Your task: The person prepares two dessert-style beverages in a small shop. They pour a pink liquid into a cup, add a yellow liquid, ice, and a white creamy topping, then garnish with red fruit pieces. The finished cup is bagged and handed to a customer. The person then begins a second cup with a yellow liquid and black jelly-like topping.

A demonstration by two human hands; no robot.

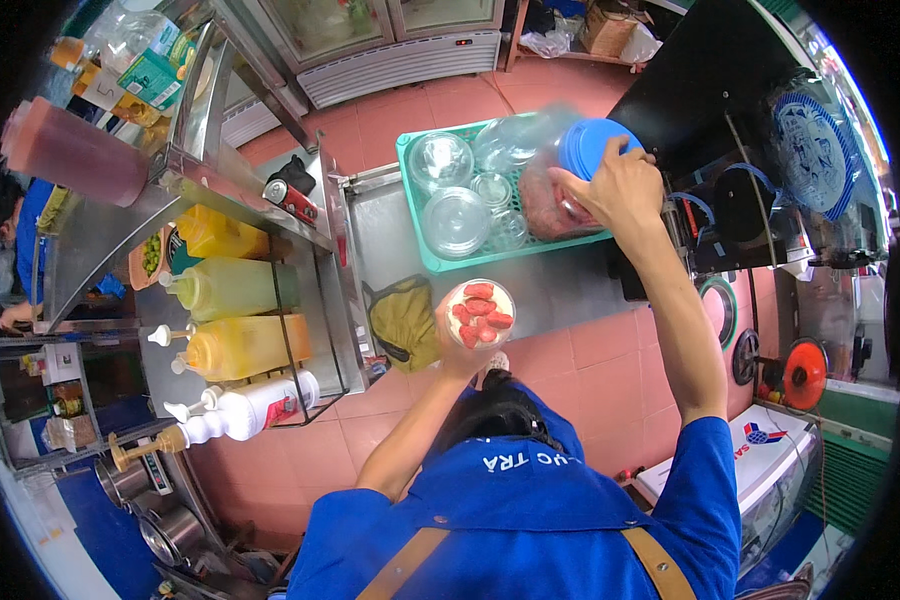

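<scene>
My left hand (452,345) is wrapped round a round cup (481,315), held upright in front of me. Pale filling shows at its top, with several red strawberry pieces on it. Farther off to the right, my right hand (625,185) grips a clear plastic jar (555,205) at its blue lid (592,147). Reddish contents show through the jar's wall. The jar is tilted over the right side of a mint-green plastic basket (432,263). Inside that basket lie several clear round containers (457,222).
A steel table (380,232) carries the basket and an olive cloth (407,325). On the left, a steel rack (320,225) holds several syrup bottles (240,287), some with pumps. A drink can (292,202) lies nearby. Black equipment (705,80) stands at right, and a white box (770,455) sits lower right.
</scene>
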